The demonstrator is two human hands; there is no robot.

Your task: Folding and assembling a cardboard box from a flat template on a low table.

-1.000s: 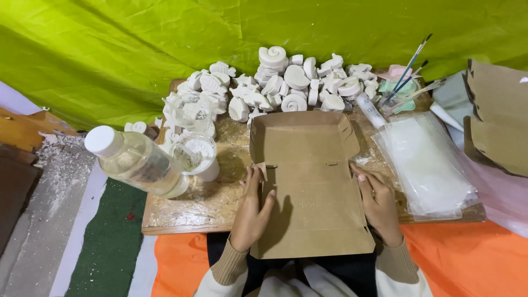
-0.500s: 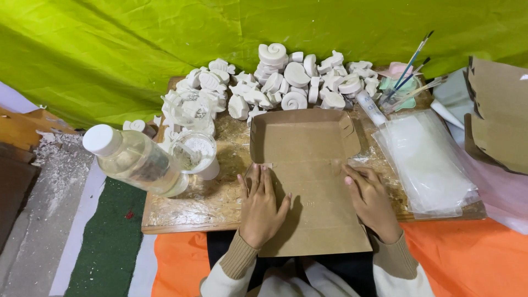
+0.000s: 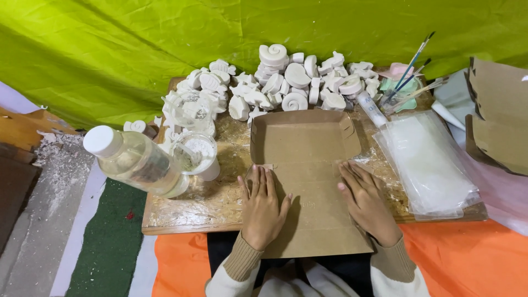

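Flat brown cardboard box blank (image 3: 308, 181) lies on the tabletop (image 3: 181, 212), near edge overhanging toward the lap, far flap tilted up; left hand (image 3: 264, 203) flat on its left part, fingers spread wide, gripping nothing; right hand (image 3: 366, 201) flat on the right part, fingers together, also gripping nothing; reads as pressing the panel down along a crease, folding step underway; next move likely needs fingers under a side flap; beyond: pile of white plaster figures (image 3: 286, 82); left: clear plastic bottle (image 3: 137, 162), small cup (image 3: 198, 154); right: clear plastic bags (image 3: 429, 165), paintbrushes (image 3: 410, 74).
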